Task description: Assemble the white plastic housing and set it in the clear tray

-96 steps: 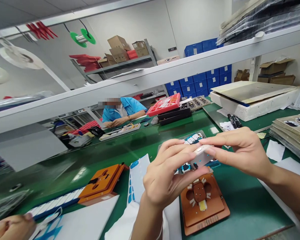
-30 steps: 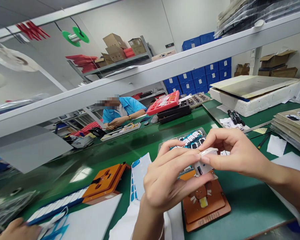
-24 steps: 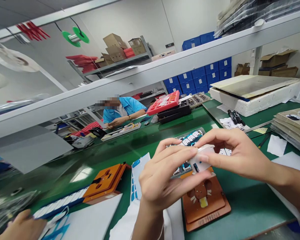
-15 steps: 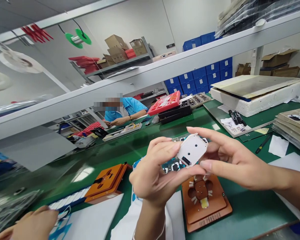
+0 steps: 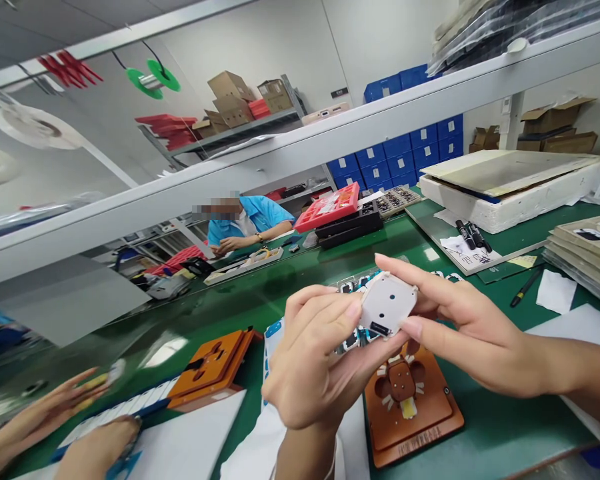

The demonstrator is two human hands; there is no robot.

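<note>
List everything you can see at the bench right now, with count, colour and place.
White square part: one, white with small dark holes, held up between both hands.
Orange fixture: one, on the green mat below the hands.
Second orange fixture: one, left of centre on the mat.
Tray of small parts: one, clear, mostly hidden behind the hands.
Red tray: one, on black trays further back.
Markers: two, black, right rear.
Blue crates: many, stacked at the back wall.
Co-worker's hands: two, lower left.
Person in blue: one, across the belt.
Left hand: pinching the part's left edge.
Right hand: holding its right side.
</note>
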